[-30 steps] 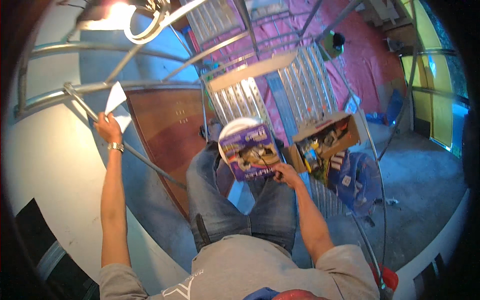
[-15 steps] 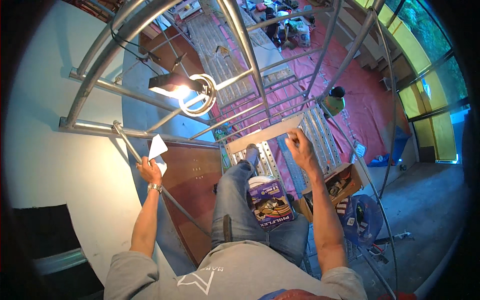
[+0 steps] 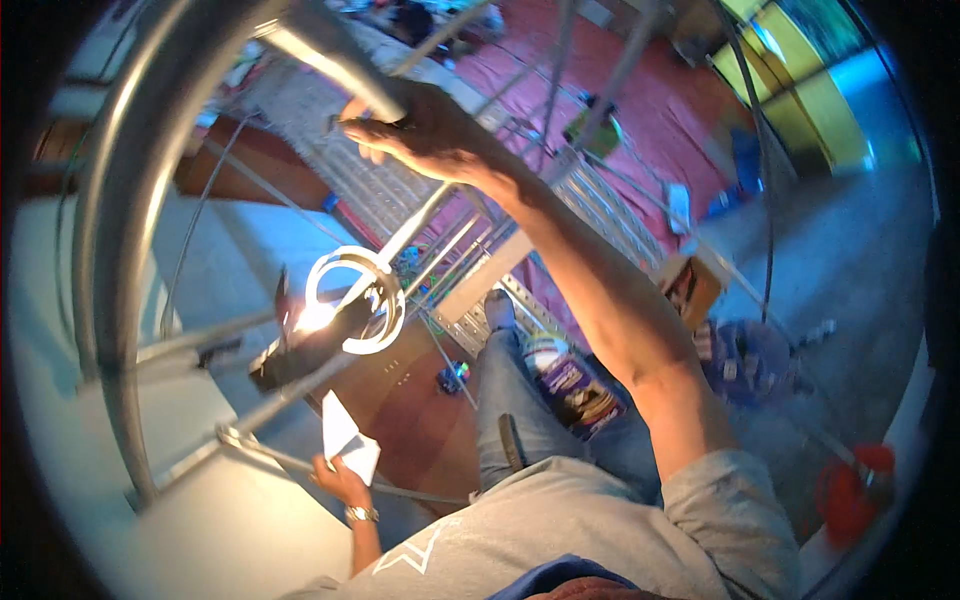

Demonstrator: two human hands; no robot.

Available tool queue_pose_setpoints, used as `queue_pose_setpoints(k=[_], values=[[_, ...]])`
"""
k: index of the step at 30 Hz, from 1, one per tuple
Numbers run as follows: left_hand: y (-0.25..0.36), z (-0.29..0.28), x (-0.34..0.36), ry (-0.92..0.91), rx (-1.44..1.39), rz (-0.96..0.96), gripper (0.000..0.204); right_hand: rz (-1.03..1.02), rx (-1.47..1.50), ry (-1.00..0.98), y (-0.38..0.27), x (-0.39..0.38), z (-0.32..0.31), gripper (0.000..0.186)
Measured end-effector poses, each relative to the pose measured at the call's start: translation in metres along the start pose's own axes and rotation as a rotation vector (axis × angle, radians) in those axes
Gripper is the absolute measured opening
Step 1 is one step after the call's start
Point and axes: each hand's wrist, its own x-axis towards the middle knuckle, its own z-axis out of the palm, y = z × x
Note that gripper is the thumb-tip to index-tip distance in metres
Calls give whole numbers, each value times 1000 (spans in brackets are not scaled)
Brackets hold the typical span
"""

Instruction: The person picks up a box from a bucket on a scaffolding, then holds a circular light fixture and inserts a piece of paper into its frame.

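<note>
Your right hand (image 3: 430,130) is closed around the tube (image 3: 325,65), above and slightly to the right of the white ring (image 3: 370,346). From this grip, the tube runs up and to the left. Your left hand (image 3: 343,482) is below the ring, with its fingers narrowed on a white sheet (image 3: 340,428). The sheet projects upward from the fingers, between that hand and the ring, with its narrow corner uppermost. The brace (image 3: 275,455) passes at your left hand, below the ring; you cannot tell from this view whether the fingers also bear on it. Your watch (image 3: 362,514) sits on the left wrist, farther below the ring. The lamp (image 3: 316,316) is lit at the ring's left edge; contact between the two cannot be confirmed. To the right of and below the ring, the purple box (image 3: 578,392) rests tilted against your leg (image 3: 500,400). Farther right of the ring are the carton (image 3: 700,300) and the blue bag (image 3: 750,360), near each other. Well above and right of the ring lies the pink cover (image 3: 650,100).
</note>
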Motion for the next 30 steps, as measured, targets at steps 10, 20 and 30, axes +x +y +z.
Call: queue_pose_setpoints(k=[10,20,30], values=[[7,-16,1,-272,-152,-200,12,80,-155,101,11,-17,-10,48],[22,-24,2,-268,-51,-291,16,100,-74,18,13,-8,-13,34],[7,-17,-3,-299,2,-120,18,34,-60,23,26,-6,-13,46]])
